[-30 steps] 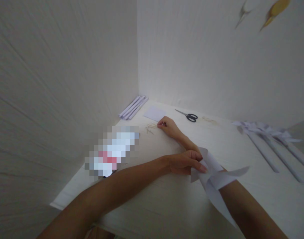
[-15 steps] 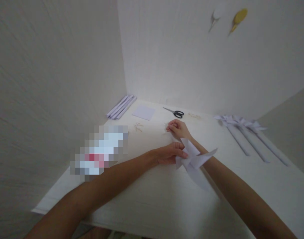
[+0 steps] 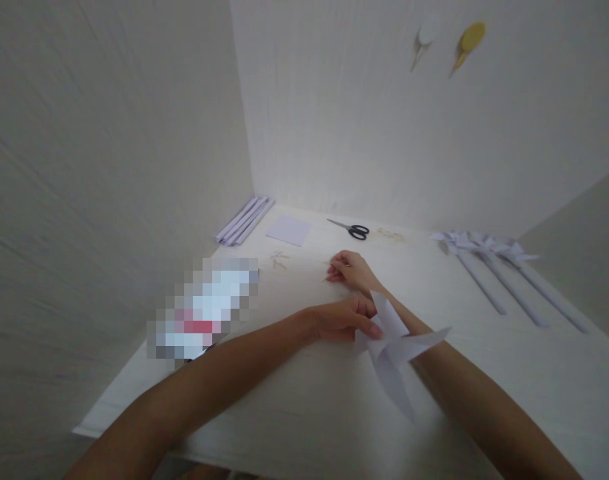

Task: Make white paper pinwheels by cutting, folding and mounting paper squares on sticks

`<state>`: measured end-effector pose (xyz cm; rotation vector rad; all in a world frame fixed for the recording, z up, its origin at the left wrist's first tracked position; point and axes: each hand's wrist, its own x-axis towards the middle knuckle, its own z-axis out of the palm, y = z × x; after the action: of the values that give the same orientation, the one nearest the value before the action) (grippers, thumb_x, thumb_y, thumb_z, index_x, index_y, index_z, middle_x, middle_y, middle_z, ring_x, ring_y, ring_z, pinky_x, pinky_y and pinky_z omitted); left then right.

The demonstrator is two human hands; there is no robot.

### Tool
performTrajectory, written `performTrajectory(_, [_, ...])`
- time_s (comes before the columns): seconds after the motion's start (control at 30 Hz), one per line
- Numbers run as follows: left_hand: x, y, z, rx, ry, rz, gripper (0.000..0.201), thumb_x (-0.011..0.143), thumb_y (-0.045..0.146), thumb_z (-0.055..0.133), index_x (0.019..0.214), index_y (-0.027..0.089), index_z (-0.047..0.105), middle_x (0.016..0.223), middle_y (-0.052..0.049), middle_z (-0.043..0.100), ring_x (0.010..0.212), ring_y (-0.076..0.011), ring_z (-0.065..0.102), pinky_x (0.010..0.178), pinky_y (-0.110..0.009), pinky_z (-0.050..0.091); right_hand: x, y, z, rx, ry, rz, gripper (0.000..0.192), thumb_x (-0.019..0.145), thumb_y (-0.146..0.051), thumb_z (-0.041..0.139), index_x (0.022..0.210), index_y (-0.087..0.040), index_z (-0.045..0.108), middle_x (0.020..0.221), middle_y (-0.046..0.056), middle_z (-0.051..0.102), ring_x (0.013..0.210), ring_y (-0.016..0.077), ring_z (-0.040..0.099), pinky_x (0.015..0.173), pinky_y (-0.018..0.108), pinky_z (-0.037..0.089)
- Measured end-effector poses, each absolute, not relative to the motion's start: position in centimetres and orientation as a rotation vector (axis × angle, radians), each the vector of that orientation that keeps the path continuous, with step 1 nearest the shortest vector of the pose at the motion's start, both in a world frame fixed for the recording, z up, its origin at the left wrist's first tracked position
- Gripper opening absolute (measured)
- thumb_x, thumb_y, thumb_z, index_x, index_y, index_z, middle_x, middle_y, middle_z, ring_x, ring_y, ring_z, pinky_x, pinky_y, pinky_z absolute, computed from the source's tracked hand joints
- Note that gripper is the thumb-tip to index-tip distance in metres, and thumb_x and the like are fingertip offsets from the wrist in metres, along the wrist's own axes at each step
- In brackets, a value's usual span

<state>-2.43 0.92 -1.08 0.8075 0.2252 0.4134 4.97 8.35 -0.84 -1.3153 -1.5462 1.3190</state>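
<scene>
My left hand [image 3: 342, 320] is closed around a white paper pinwheel [image 3: 394, 347], thumb pressed near its centre. The pinwheel's folded blades spread to the right, in front of my right forearm. Beyond it, my right hand [image 3: 350, 270] is closed in a pinch low over the table. A thin pale stick [image 3: 326, 263] seems to poke out from its fingertips, too small to make out well. Left of that hand lie several thin pale sticks [image 3: 279, 259] in a loose cluster.
Black-handled scissors [image 3: 358, 232], a square paper sheet [image 3: 288, 230] and rolled paper sticks [image 3: 244, 221] lie at the back. Small pale pieces [image 3: 390, 235] are beside the scissors. Finished-looking pinwheels on sticks [image 3: 504, 280] lie right. A blurred-out phone-like device [image 3: 209, 307] is left. Two hooks [image 3: 472, 39] hang on the wall.
My right hand has drawn slightly nearer me and its fingers have shifted. My left hand has moved a little right and nearer with the pinwheel. The whole view has shifted slightly.
</scene>
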Motion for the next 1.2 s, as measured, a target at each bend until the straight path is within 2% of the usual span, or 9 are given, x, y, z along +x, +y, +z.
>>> performTrajectory(0.27, [-2.9,0.8,-1.1,0.841,0.236,0.369,0.031,0.039,0.015,0.072,0.07,0.011,0.065,0.059,0.001,0.064,0.049,-0.0093,0.054,0.055,-0.023,0.041,-1.2,9.5,-0.8,-1.097,-1.556,1.485,0.018,0.075,-0.002,0.045,0.062,-0.014,0.049,0.057,-0.001,0.06,0.048,0.0069,0.059,0.05,0.019,0.05])
performTrajectory(0.5, [-2.5,0.9,-0.9,0.752,0.254,0.526,0.034,0.037,0.019,0.074,0.068,0.01,0.063,0.057,0.0,0.062,0.053,-0.0092,0.055,0.058,-0.021,0.041,2.1,10.8,-0.1,-1.042,-1.366,1.372,0.004,0.073,-0.014,0.051,0.07,-0.016,0.052,0.051,-0.006,0.056,0.042,0.0046,0.054,0.041,0.014,0.044])
performTrajectory(0.6, [-1.7,1.5,-1.2,0.692,0.372,0.781,0.028,0.043,0.021,0.071,0.066,0.01,0.061,0.057,0.0,0.06,0.054,-0.0086,0.054,0.058,-0.021,0.04,6.6,10.4,0.1,-1.094,-1.265,1.265,0.005,0.066,-0.018,0.059,0.067,-0.015,0.055,0.05,-0.003,0.059,0.042,0.0061,0.055,0.042,0.016,0.045])
performTrajectory(0.73, [-1.4,2.6,-1.7,0.743,0.795,1.226,0.013,0.054,0.023,0.063,0.057,0.012,0.056,0.05,0.004,0.051,0.047,-0.006,0.046,0.051,-0.02,0.035,12.2,8.0,-0.6,-1.15,-1.111,1.072,0.014,0.059,-0.022,0.066,0.068,-0.015,0.058,0.056,-0.002,0.062,0.05,0.008,0.058,0.053,0.02,0.05])
performTrajectory(0.83, [-1.7,3.0,-1.7,0.903,1.054,1.352,0.015,0.057,0.025,0.062,0.055,0.013,0.054,0.051,0.005,0.049,0.046,-0.0052,0.041,0.047,-0.02,0.031,14.1,5.8,-1.2,-1.145,-1.017,0.907,0.015,0.06,-0.021,0.066,0.072,-0.014,0.06,0.064,0.002,0.066,0.061,0.0117,0.063,0.067,0.027,0.052])
performTrajectory(0.93, [-2.0,2.9,-1.6,1.005,1.207,1.41,0.016,0.059,0.028,0.06,0.057,0.013,0.055,0.053,0.004,0.049,0.048,-0.0061,0.041,0.047,-0.02,0.031,13.9,4.3,-1.2,-1.104,-1.034,0.759,0.015,0.065,-0.023,0.063,0.077,-0.015,0.06,0.072,0.004,0.067,0.07,0.0147,0.064,0.072,0.031,0.051])
performTrajectory(1.03, [-2.0,2.8,-1.6,1.076,1.342,1.418,0.017,0.059,0.029,0.059,0.058,0.013,0.055,0.052,0.004,0.048,0.047,-0.0066,0.04,0.046,-0.021,0.032,12.7,3.2,-1.1,-1.09,-1.156,0.589,0.015,0.072,-0.027,0.057,0.082,-0.016,0.059,0.076,0.005,0.066,0.069,0.0154,0.064,0.068,0.031,0.051])
performTrajectory(1.13, [-2.0,2.8,-1.7,1.096,1.397,1.407,0.018,0.061,0.03,0.058,0.058,0.013,0.056,0.053,0.003,0.05,0.048,-0.0071,0.041,0.047,-0.021,0.033,11.7,2.3,-1.2,-1.138,-1.367,0.383,0.013,0.076,-0.027,0.052,0.078,-0.017,0.06,0.068,0.002,0.063,0.056,0.0129,0.058,0.054,0.027,0.048])
performTrajectory(1.2, [-2.0,2.8,-1.6,1.125,1.398,1.393,0.018,0.061,0.03,0.057,0.059,0.012,0.057,0.055,0.002,0.052,0.05,-0.0078,0.044,0.048,-0.021,0.035,11.3,1.9,-1.3,-1.17,-1.549,0.23,0.013,0.078,-0.026,0.05,0.074,-0.018,0.06,0.067,0.002,0.06,0.057,0.0127,0.055,0.052,0.025,0.044])
